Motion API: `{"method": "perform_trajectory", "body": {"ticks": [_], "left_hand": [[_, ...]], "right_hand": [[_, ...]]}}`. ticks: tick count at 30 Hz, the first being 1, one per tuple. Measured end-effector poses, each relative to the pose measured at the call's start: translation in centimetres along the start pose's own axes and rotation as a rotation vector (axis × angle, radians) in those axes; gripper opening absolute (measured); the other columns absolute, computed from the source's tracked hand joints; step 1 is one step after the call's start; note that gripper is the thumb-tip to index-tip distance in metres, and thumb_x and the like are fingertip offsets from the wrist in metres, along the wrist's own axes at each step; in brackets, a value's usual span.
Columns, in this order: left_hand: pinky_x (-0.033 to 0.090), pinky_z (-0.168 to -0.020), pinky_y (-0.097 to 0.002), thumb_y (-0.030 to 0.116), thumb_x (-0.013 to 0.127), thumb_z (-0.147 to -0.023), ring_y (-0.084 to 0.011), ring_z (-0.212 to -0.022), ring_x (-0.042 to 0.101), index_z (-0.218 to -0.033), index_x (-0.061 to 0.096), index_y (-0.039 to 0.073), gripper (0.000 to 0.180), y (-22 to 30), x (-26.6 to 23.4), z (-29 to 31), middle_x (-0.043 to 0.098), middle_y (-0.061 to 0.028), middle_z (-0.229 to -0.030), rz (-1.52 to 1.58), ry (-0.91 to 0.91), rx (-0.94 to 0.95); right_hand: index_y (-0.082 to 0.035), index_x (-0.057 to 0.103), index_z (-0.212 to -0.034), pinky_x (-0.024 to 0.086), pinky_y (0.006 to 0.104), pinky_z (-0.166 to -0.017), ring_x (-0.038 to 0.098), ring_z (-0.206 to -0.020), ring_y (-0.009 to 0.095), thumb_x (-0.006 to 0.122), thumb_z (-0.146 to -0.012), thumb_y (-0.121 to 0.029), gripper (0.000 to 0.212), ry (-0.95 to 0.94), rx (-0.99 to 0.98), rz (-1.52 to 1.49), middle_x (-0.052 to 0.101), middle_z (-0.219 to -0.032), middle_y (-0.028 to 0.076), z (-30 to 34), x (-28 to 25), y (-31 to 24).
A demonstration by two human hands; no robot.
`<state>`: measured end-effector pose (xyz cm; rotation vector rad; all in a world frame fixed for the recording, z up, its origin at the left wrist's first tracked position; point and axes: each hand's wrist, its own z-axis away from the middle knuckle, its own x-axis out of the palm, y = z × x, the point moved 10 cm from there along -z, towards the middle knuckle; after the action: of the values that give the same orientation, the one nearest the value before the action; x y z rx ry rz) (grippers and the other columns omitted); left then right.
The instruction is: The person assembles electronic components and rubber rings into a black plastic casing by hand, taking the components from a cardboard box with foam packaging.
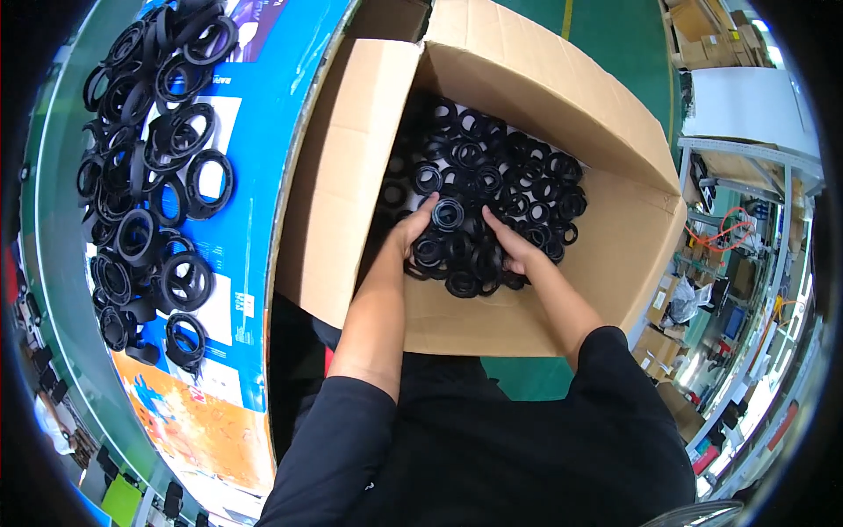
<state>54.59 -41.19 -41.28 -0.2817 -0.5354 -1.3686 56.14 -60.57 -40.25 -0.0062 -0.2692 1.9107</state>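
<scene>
Both my arms reach into an open cardboard box (527, 75) that holds many black plastic rings (470, 154). My left hand (414, 230) and my right hand (516, 244) face each other around a heap of black rings (458, 250) near the box's closest side. Each thumb points up along the heap, while the other fingers curl down around its sides and are mostly hidden by the rings. A shinier ring (448, 213) lies on top between the thumbs.
Left of the box, a blue printed board (255, 158) carries a pile of larger black rings (136, 237). A box flap (351, 167) stands between board and box. Metal shelving (746, 149) with cartons and bagged items lines the right, over a green floor (527, 376).
</scene>
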Motion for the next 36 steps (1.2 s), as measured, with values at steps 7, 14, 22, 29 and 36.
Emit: {"method": "perform_trajectory", "body": {"ticks": [7, 14, 22, 29, 36], "left_hand": [[0.058, -0.100, -0.0682, 0.092, 0.054, -0.094, -0.0363, -0.129, 0.070, -0.165, 0.052, 0.021, 0.101, 2.0, -1.5, -0.7, 0.066, -0.0153, -0.156, -0.179, 0.100, 0.206], [0.050, -0.118, -0.0543, 0.080, 0.069, -0.093, -0.0356, -0.141, 0.063, -0.171, 0.045, 0.010, 0.107, 3.6, 2.2, 2.6, 0.064, -0.0177, -0.156, -0.159, 0.090, 0.176], [0.049, -0.118, -0.0412, 0.086, 0.076, -0.080, -0.0334, -0.136, 0.068, -0.142, 0.075, 0.001, 0.106, 9.4, 1.9, 1.8, 0.073, -0.0219, -0.144, -0.482, 0.407, 0.517], [0.048, -0.120, -0.0470, 0.082, 0.077, -0.080, -0.0440, -0.139, 0.064, -0.142, 0.075, 0.003, 0.101, 17.3, 7.8, 9.5, 0.067, -0.0323, -0.147, -0.753, 0.636, 0.765], [0.051, -0.115, -0.0468, 0.074, 0.081, -0.084, -0.0434, -0.132, 0.068, -0.135, 0.078, 0.003, 0.088, 20.2, 11.7, 16.1, 0.072, -0.0304, -0.139, -0.659, 0.646, 1.007]], "right_hand": [[-0.013, 0.039, -0.173, 0.039, 0.0529, -0.129, 0.047, -0.158, 0.032, 0.059, -0.096, -0.088, 0.109, -0.116, -0.121, -0.248, 0.047, -0.174, 0.013, 0.5, 4.6, -1.2], [-0.011, 0.044, -0.169, 0.042, 0.0541, -0.128, 0.050, -0.155, 0.034, 0.058, -0.095, -0.089, 0.108, -0.055, -0.203, -0.455, 0.049, -0.171, 0.015, 1.7, 5.2, -1.3], [-0.010, 0.050, -0.165, 0.045, 0.0529, -0.126, 0.055, -0.149, 0.036, 0.042, -0.100, -0.091, 0.105, 0.006, -0.323, -0.712, 0.057, -0.164, 0.015, 1.3, 6.6, -4.4], [-0.011, 0.063, -0.153, 0.055, 0.0523, -0.116, 0.067, -0.136, 0.036, 0.030, -0.108, -0.079, 0.088, 0.044, -0.515, -0.925, 0.069, -0.149, 0.015, 4.7, 5.3, -11.5], [-0.013, 0.065, -0.150, 0.057, 0.0488, -0.113, 0.069, -0.131, 0.032, 0.039, -0.109, -0.075, 0.079, 0.171, -0.742, -0.855, 0.071, -0.145, 0.011, 12.4, 4.2, -16.6]]}}
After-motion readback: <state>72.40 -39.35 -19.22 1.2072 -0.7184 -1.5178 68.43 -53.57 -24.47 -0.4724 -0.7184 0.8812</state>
